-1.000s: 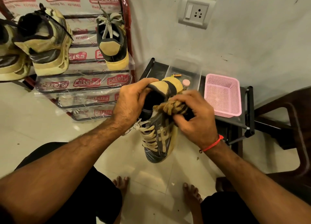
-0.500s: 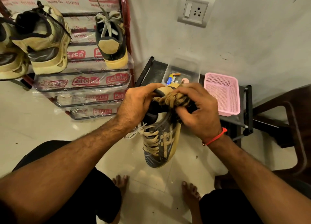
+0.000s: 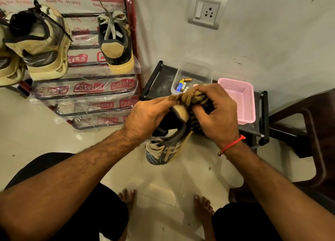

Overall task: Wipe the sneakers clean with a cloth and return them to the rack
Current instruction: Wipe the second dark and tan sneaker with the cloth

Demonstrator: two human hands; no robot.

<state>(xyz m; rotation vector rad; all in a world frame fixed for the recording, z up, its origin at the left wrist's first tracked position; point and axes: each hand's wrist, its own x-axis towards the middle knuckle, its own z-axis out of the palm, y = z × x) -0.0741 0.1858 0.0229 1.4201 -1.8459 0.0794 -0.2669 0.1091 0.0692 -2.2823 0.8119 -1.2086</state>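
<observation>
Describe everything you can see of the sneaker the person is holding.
The sneaker is dark with tan panels, a tan heel lining and pale laces. It hangs toe-down over the floor, its opening facing the camera. The left hand grips the heel collar. The right hand presses a crumpled tan-and-dark cloth against the heel and its outer side. Much of its right side is hidden.

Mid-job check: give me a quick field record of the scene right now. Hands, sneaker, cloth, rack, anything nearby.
left hand: grips the heel end of the held sneaker
right hand: presses the cloth on the heel
held sneaker: toe down, over the floor, laces toward the camera
rack: sneakers on the top shelf, one at the right end
nearby: clear box with batteries, pink basket
stage: wiping, sneaker not yet returned
</observation>
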